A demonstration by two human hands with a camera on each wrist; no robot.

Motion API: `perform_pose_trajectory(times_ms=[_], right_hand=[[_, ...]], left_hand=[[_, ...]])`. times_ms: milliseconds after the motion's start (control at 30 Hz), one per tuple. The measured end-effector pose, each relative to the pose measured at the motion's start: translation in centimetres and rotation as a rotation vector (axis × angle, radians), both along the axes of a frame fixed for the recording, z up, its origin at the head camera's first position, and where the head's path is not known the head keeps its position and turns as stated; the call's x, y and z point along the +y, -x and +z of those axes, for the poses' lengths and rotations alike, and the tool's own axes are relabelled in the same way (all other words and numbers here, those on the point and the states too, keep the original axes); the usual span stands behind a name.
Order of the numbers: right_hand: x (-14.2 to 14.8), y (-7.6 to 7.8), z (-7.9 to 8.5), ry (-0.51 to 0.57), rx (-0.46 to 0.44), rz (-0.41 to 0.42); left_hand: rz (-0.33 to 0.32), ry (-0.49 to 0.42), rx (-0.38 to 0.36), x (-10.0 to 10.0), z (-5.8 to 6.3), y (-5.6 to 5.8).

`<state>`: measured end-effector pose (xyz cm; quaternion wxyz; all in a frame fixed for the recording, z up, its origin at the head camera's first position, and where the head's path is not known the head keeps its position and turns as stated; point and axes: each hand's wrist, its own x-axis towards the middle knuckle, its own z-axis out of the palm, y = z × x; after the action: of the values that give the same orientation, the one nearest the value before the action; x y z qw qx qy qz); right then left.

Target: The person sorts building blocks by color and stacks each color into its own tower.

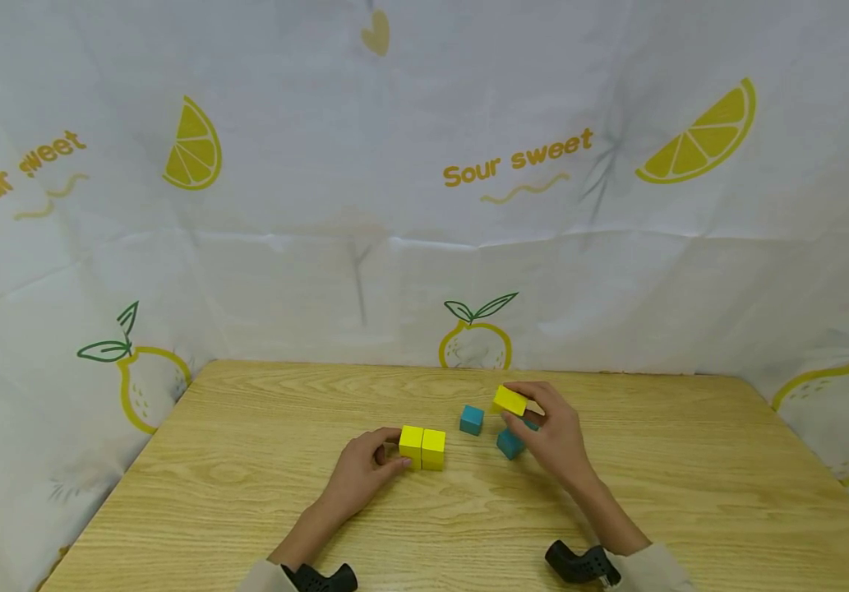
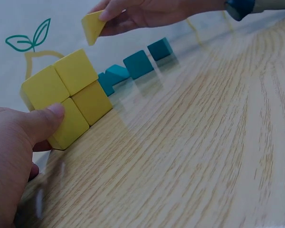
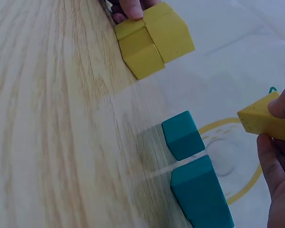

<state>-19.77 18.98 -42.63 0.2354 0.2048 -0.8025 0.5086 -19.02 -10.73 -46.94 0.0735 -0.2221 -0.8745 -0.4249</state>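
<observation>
Several yellow cubes (image 1: 433, 450) stand side by side and two high on the table. The left hand (image 1: 365, 470) pinches their left column, its thumb pressing the lower block's near face in the left wrist view, with fingers behind. Another yellow block (image 1: 509, 400), wedge-like in the wrist views, is held between thumb and fingers of the right hand (image 1: 553, 432), raised above the table. Below and beside that hand lie teal blocks: a small one (image 1: 472, 420) nearer the stack and a larger one (image 1: 510, 444) under the fingers, partly hidden. The left wrist view shows several teal blocks (image 2: 138, 64) in a row.
The wood-grain table (image 1: 246, 444) spans the lower view. Behind it and at both sides hangs a white cloth (image 1: 306, 288) printed with lemons and lettering. Black wrist-worn devices (image 1: 575, 564) sit near both cuffs.
</observation>
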Motion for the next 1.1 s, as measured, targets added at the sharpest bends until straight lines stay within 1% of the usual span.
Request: perform_pose_trajectory(times_ms=[67,167,300,433,600,633,733,833,867,967,1100], right_hand=[[-0.5,-0.3,0.3,0.019,-0.010,0.015],[-1.5,-1.1,1.4,0.025,-0.018,0.030],[-2.9,-2.1,2.7,0.049,-0.066,0.064],[-4.1,-2.5,3.0,0.093,-0.126,0.105],[-5.3,-2.8,2.9,0.104,-0.120,0.147],[-5.5,-2.9,2.8,0.105,-0.121,0.157],[-5.8,-2.3,1.5,0.131,-0.118,0.196],[-6.1,-1.8,0.0,0.153,-0.119,0.216],[-6.3,-1.6,-0.5,0.152,-0.112,0.217],[-6.9,-1.7,-1.1,0.128,-0.100,0.198],[-7.6,-2.0,-1.6,0.129,-0.127,0.176]], left_hand=[[0.000,0.001,0.004,0.0,0.0,0.0],[0.000,0.000,0.003,0.0,0.0,0.0],[0.002,0.001,-0.004,-0.1,0.0,0.0],[-0.003,-0.005,-0.006,-0.1,0.0,0.0],[-0.011,-0.011,0.001,-0.1,0.0,0.1],[-0.010,-0.011,0.002,-0.1,0.0,0.1],[-0.007,-0.010,0.005,-0.1,0.0,0.1],[-0.006,-0.012,0.006,-0.1,0.0,0.1],[-0.006,-0.013,0.006,-0.1,0.0,0.1],[-0.008,-0.017,0.002,-0.2,0.0,0.1],[-0.015,-0.022,0.003,-0.1,0.0,0.1]])
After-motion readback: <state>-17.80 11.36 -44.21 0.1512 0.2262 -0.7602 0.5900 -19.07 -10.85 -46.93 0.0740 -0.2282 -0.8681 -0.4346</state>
